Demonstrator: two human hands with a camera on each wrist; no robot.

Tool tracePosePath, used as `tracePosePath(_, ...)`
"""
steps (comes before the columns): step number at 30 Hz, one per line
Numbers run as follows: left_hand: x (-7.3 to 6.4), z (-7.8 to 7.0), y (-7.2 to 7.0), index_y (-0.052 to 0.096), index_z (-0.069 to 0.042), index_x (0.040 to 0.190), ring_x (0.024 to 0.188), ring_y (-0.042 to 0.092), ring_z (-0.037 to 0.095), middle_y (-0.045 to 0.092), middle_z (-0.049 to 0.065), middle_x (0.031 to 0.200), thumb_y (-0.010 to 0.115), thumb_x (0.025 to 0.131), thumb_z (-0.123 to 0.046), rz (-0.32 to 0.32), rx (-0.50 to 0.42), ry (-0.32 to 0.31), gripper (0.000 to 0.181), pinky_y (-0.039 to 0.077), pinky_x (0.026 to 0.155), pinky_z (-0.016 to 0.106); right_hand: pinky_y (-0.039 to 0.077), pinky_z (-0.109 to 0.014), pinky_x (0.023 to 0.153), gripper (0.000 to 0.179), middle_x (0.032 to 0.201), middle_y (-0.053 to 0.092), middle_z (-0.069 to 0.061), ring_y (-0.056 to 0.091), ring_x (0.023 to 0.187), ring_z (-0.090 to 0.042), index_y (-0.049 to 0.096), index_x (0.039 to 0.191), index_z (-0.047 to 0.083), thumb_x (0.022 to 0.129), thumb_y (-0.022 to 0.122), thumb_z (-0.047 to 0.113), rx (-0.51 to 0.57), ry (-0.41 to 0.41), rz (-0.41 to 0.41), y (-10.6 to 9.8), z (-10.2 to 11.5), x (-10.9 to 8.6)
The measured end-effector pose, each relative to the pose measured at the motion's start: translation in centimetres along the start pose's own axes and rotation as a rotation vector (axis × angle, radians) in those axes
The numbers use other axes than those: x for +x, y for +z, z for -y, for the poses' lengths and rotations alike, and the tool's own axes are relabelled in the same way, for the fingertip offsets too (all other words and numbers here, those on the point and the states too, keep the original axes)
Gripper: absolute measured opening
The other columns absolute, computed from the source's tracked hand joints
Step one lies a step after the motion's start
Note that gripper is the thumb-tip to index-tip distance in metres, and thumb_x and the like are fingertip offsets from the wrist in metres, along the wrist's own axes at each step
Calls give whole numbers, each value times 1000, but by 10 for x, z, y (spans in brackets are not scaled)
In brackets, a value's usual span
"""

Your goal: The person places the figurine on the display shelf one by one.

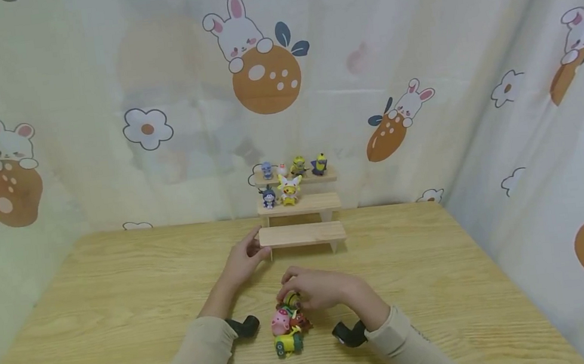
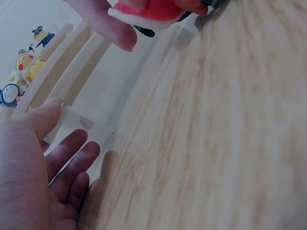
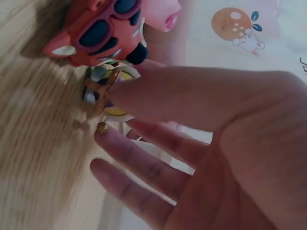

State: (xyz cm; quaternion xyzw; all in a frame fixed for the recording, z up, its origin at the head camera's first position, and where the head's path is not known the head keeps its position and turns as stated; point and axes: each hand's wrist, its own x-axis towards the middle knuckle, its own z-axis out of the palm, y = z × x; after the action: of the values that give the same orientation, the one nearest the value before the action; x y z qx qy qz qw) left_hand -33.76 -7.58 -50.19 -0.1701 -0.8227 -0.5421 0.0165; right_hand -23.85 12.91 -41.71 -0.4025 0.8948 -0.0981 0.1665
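Here, note the right hand [image 1: 317, 287], partly closed, pinching a small yellow-brown figure [image 1: 292, 300] with thumb against it and the outer fingers spread apart. Locate this figure at the far end of a tight cluster on the table [image 1: 122, 309] — next to a pink pig [image 1: 280, 322] and a red figure [image 1: 301, 321] in sunglasses, with a yellow-green figure [image 1: 289, 344] lying nearest the viewer; impossible to tell whether lifted from the wood or not. Compare the left hand [image 1: 244, 261], lightly gripping the left end of the wooden stand [image 1: 302, 233] at its lowest step, with the other fingers loosely bent. For a sound pick, press only enough to prevent slipping, and raise straight up before moving sideways — probably the surest way to avoid dragging the crowded neighbours. Meanwhile, steady the stand without tugging, so as not to topple the six figures [image 1: 289, 192] on its upper steps.
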Motion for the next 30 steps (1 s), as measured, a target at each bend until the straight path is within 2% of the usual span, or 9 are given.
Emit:
tracePosePath(10,-3,-3,-1,37,-10,146,92,59,19,64,11,104,66,90,-30,4,21,6,66,48,83,33,46,-22,83,35,132,48,-10,53,101,-12,63,123,9,88,57,9,81,30,-20,2,-9,-4)
tracePosePath(13,-3,-2,-1,37,-10,146,91,59,18,64,10,104,66,90,-32,5,22,9,68,48,82,32,45,-22,82,39,134,46,-11,52,99,-13,62,125,9,86,60,10,93,26,-8,1,-10,-5)
tracePosePath(18,-3,-4,-1,36,-10,147,94,59,20,64,12,106,66,89,-31,9,1,3,68,48,84,32,46,-24,89,51,133,44,-7,51,106,-13,57,130,10,80,68,6,73,73,4,1,-11,-6)
tracePosePath(23,-2,-4,-1,34,-5,147,95,59,22,63,16,108,65,91,-26,12,2,-5,67,48,82,31,48,-28,90,45,123,51,-7,53,105,-15,61,124,8,80,68,4,57,116,-107,5,-12,-1)
tracePosePath(27,-1,-4,0,32,-1,147,95,59,25,63,19,108,64,92,-21,22,-5,-10,66,48,82,32,48,-25,81,37,114,52,-6,53,94,-12,65,117,9,80,70,5,74,150,-201,9,-15,2)
tracePosePath(30,-1,-3,0,34,-4,147,94,59,23,63,17,107,64,91,-23,17,3,-12,66,48,82,30,47,-23,76,35,112,50,-6,51,88,-10,66,115,9,80,70,6,102,169,-244,10,-20,3)
